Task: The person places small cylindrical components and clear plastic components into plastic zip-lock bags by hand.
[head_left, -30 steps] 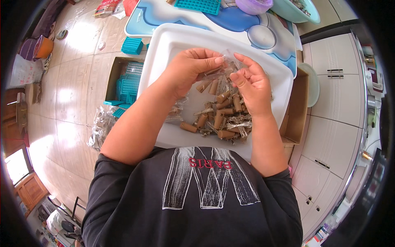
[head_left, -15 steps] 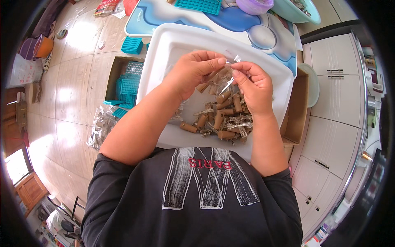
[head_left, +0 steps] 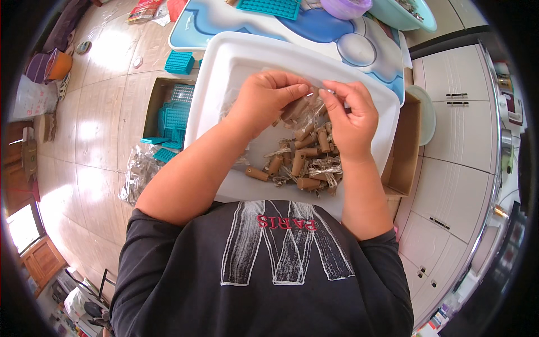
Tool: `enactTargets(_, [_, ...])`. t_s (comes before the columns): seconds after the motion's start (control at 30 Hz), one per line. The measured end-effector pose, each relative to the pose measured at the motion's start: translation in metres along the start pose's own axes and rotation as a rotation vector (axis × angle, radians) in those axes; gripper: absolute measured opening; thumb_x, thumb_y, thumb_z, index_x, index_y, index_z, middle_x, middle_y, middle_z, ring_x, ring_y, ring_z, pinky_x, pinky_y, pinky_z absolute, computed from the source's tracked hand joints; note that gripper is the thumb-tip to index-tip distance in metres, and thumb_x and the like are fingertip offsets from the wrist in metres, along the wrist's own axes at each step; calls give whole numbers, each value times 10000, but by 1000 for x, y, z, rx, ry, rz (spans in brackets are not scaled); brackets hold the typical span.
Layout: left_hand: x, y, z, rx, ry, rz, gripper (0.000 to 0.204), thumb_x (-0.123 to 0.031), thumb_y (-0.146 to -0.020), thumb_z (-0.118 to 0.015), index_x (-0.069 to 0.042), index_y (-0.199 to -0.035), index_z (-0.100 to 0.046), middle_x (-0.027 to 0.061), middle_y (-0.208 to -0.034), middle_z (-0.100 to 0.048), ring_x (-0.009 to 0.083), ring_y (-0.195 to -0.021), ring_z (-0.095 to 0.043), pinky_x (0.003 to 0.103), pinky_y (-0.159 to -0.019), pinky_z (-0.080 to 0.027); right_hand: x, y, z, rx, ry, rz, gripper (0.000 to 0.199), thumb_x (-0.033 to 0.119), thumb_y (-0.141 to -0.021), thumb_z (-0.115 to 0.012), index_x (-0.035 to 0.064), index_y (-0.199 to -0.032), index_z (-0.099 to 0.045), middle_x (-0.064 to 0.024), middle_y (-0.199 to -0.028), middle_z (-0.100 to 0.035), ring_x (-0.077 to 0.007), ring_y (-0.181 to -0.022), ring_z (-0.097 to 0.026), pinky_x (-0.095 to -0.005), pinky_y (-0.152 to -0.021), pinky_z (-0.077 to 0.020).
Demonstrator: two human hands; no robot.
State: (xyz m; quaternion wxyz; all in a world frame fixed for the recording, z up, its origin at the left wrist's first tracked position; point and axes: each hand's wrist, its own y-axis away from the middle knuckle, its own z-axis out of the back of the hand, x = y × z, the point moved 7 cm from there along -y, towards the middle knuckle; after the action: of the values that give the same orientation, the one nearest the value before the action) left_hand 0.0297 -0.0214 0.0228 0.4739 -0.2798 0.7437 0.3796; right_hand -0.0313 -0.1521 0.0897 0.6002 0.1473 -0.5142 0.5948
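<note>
My left hand (head_left: pixel 266 98) and my right hand (head_left: pixel 353 118) meet above a white plastic tub (head_left: pixel 222 62). Thumb and forefinger of each hand pinch the upper edge of a small clear plastic bag (head_left: pixel 306 111). Something brown shows through the film, its shape partly hidden by glare and my left fingers. Below the bag lies a pile of tan cork-like cylinders (head_left: pixel 298 163) with thin, tangled silvery wire bundles (head_left: pixel 328 168). One cylinder (head_left: pixel 257 173) rests at the pile's left end.
A blue-and-white patterned table (head_left: pixel 264 25) stands beyond the tub. To the left are a box of teal plastic trays (head_left: pixel 177 115) and a heap of clear bags (head_left: pixel 137 174). An open cardboard box (head_left: pixel 401 149) stands at right. A purple bowl (head_left: pixel 347 7) and a pale green basin (head_left: pixel 401 14) sit at the back.
The bag's upper edge has dropped and lies flatter between my hands. My right fingers have shifted slightly and the brown content shows more clearly.
</note>
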Motion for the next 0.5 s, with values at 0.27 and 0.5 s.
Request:
enactTargets(0.27, [-9, 9, -14, 36, -181, -128, 186, -109, -832, -607, 4, -977, -641, 5, -780, -626, 48, -697, -536, 200, -605, -456, 3, 0, -13, 32, -46, 55, 109, -13, -725, -675, 4, -826, -637, -20, -710, -524, -98, -636, -481, -205, -572, -387])
enactTargets(0.5, [-16, 16, -22, 44, -343, -201, 157, -108, -835, -600, -13, -946, -658, -5, -741, -622, 36, -686, -527, 188, -599, -445, -14, 0, -7, -93, 3, 7, 127, 101, -826, -593, 14, -747, -546, -30, -658, -507, -128, -589, -494, -249, -524, -406])
